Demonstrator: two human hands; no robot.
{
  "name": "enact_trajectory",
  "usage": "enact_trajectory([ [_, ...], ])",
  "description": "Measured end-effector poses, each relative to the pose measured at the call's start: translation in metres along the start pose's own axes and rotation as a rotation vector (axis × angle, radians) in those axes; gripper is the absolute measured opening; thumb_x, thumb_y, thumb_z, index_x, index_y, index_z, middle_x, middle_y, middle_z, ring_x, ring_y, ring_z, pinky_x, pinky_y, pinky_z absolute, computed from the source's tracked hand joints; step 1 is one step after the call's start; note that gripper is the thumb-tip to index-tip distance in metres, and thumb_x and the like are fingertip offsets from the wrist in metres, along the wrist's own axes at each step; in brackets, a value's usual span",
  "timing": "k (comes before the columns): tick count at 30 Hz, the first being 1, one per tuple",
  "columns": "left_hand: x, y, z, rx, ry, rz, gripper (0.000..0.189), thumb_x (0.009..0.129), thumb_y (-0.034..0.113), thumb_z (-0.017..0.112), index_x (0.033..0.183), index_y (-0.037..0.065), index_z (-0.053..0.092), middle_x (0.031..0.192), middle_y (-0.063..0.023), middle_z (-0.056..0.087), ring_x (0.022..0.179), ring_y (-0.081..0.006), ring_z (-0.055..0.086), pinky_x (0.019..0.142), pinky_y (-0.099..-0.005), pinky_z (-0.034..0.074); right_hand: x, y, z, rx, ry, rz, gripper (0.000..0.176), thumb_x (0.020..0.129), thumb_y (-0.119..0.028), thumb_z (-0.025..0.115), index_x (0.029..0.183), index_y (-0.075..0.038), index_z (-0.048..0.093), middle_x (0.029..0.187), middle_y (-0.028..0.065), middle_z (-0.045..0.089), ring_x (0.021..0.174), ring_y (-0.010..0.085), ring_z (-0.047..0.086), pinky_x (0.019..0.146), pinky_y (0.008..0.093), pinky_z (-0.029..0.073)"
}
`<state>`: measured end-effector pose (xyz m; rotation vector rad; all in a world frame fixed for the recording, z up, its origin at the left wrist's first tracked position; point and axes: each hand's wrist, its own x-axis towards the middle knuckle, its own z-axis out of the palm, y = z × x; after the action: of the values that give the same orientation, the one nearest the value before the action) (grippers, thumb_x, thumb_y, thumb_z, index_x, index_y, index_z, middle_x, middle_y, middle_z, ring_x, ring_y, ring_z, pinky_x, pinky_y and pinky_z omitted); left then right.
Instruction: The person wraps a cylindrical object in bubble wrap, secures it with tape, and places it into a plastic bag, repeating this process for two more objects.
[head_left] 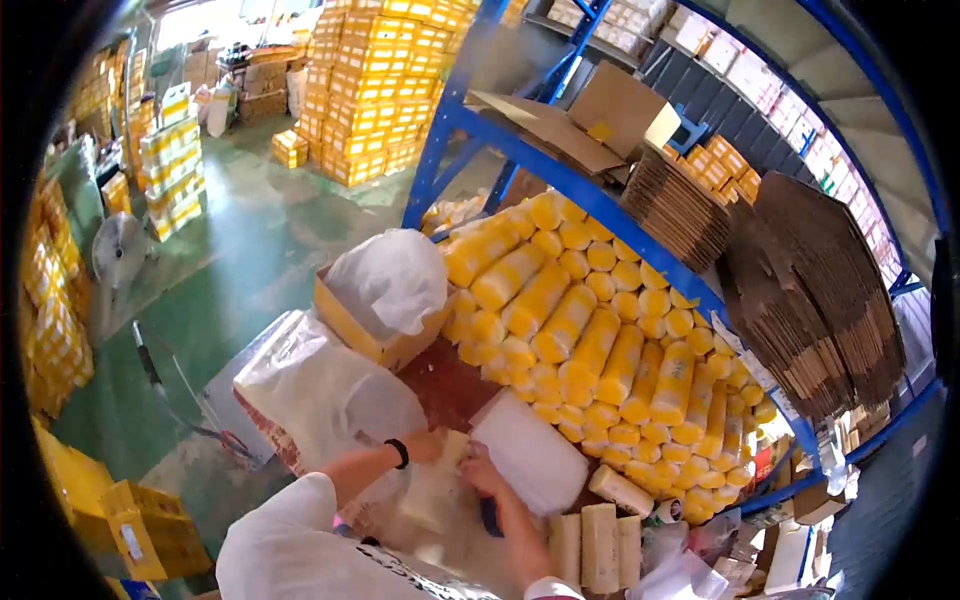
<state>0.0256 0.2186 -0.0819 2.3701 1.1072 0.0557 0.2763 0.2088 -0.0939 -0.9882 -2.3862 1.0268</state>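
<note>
A pale cream bundle [453,446] lies between my two hands, close in front of my body. My left hand [428,446], with a black band on its wrist, is closed around its left side. From the other side, my right hand [482,472] has its fingers curled against the bundle's edge. Below the hands is a blurred cream-coloured piece [428,500]; its outline is hard to make out. Something dark blue [491,518] shows beside my right forearm. A white rectangular slab [530,450] sits just to the right of my hands.
A clear plastic bag [320,375] and an open carton with a white liner [388,285] stand on the left. Yellow-and-white rolls [600,350] are piled ahead, under a blue rack [590,205] with flattened cardboard [810,300]. Cream blocks [600,548] lie at the lower right.
</note>
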Motion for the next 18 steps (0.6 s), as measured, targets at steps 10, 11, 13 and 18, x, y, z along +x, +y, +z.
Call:
enact_trajectory([
  [10,0.045,-0.043,-0.027,-0.923,-0.243,0.135,0.014,0.07,0.007,0.066,0.083,0.008,0.071,0.11,-0.0088,0.049,0.087,-0.0222,0.057,0.07,-0.0374,0.05,0.002,0.036,-0.02,0.15,-0.098,0.178,0.018,0.072,-0.012,0.071,0.089,-0.01,0.066,0.136,0.0111,0.036,0.121,0.0305,0.039,0.102,0.0374,0.037],
  [11,0.05,-0.047,-0.027,-0.888,-0.184,0.214,0.012,0.071,0.006,0.065,0.081,0.008,0.071,0.112,-0.0086,0.048,0.087,-0.0209,0.057,0.067,-0.0358,0.051,0.002,0.039,-0.021,0.163,-0.099,0.176,0.018,0.072,-0.011,0.071,0.089,-0.01,0.066,0.136,0.0113,0.036,0.121,0.0307,0.038,0.102,0.0377,0.037],
  [13,0.04,-0.029,-0.058,-0.588,-0.15,0.208,0.013,0.071,0.006,0.065,0.082,0.006,0.072,0.113,-0.0094,0.047,0.089,-0.0209,0.057,0.067,-0.0342,0.052,0.001,0.039,-0.027,0.183,-0.1,0.18,0.018,0.073,-0.01,0.07,0.09,-0.01,0.066,0.136,0.0116,0.037,0.121,0.0311,0.038,0.102,0.0382,0.037],
  [18,0.045,-0.034,-0.037,-0.685,-0.2,0.299,0.01,0.073,0.005,0.063,0.081,0.003,0.069,0.116,-0.0121,0.05,0.097,-0.025,0.057,0.076,-0.0369,0.051,0.005,0.024,-0.037,0.168,-0.109,0.138,0.018,0.073,-0.008,0.069,0.091,-0.011,0.067,0.135,0.0124,0.037,0.123,0.0321,0.036,0.101,0.0394,0.038],
])
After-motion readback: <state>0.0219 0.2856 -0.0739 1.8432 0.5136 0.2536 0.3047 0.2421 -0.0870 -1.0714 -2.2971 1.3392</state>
